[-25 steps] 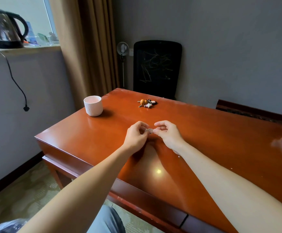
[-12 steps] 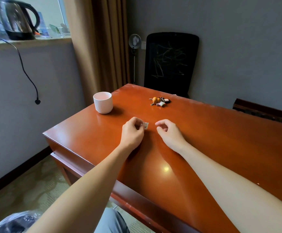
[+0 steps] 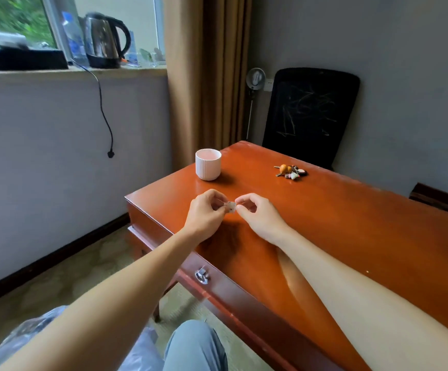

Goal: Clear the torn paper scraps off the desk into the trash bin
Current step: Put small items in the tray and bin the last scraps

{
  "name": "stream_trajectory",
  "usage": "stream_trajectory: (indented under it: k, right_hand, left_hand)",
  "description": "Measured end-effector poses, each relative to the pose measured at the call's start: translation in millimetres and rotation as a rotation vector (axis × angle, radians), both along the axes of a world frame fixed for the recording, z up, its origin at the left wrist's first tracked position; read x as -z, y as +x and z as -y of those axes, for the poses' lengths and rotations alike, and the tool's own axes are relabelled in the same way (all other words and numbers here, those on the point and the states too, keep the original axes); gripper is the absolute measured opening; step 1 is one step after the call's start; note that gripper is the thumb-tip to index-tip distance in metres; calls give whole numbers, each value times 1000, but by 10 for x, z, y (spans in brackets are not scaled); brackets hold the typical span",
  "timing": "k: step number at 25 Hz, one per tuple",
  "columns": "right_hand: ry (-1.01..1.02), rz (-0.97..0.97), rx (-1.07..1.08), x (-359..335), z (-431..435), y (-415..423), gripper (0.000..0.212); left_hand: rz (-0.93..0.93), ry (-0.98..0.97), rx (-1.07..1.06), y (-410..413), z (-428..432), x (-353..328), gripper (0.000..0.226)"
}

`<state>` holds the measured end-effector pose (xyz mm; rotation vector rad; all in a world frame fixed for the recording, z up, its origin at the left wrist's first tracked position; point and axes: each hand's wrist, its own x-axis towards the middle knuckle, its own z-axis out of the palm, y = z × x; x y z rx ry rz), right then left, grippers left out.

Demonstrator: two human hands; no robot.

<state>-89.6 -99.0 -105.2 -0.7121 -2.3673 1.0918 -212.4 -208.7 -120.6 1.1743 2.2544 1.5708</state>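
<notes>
- Head view: the left hand and right hand meet just above the surface, near its front left corner, with one small paper scrap between them.
- The left hand pinches the scrap between thumb and curled fingertips. The right hand's thumb and forefinger pinch its other edge, and its remaining fingers are loosely curled.
- From where I stand, the step looks like gathering this scrap before it goes to the bin. It would go best if one hand took it fully in a firm pinch, since so light a piece could flutter away, and carried it low.
- A crinkled clear plastic bag shows at the lower left beside the person's knee. I take it for the bin's liner, though the bin itself is hidden. The left hand is the nearer one to it.
- A pale speck lies on the surface by the right forearm. It is too small to tell whether it is paper, but worth checking.
- The surface is glossy reddish wood. A white ribbed cup and a bunch of keys sit well apart from the hands, and a metal drawer pull hangs on the front.
- A black chair stands behind the far edge, with a small fan beside a tan curtain.
- On the window ledge are a kettle and a water bottle. The kettle's cord hangs down the wall with its plug loose.
</notes>
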Motion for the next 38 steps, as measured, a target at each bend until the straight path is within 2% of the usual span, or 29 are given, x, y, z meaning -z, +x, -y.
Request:
stream_trajectory:
  k: [8, 16, 20, 27, 34, 38]
  right_hand:
    - [114, 15, -156, -14, 874, -858, 11]
    - [76, 68, -347, 299, 1982, -1632, 13]
    - [27, 122, -424, 711, 2438, -2015, 12]
    - [-95, 285, -522, 1657, 3156, -2446, 16]
    - [-192, 404, -521, 2717, 3588, -2673, 14]
    - [-263, 445, -502, 3204, 3777, -2744, 13]
  left_hand:
    - [-22, 60, -119, -567, 1074, -59, 15]
    - [-11, 14, -325, -1146, 2342, 399, 5]
    - [42, -19, -412, -1338, 2868, 806, 8]
    - [244, -51, -576, -1559, 3665, 1850, 6]
    - [463, -64, -772, -1602, 4168, 3017, 8]
    - [509, -61, -825, -1757, 4286, 3312, 9]
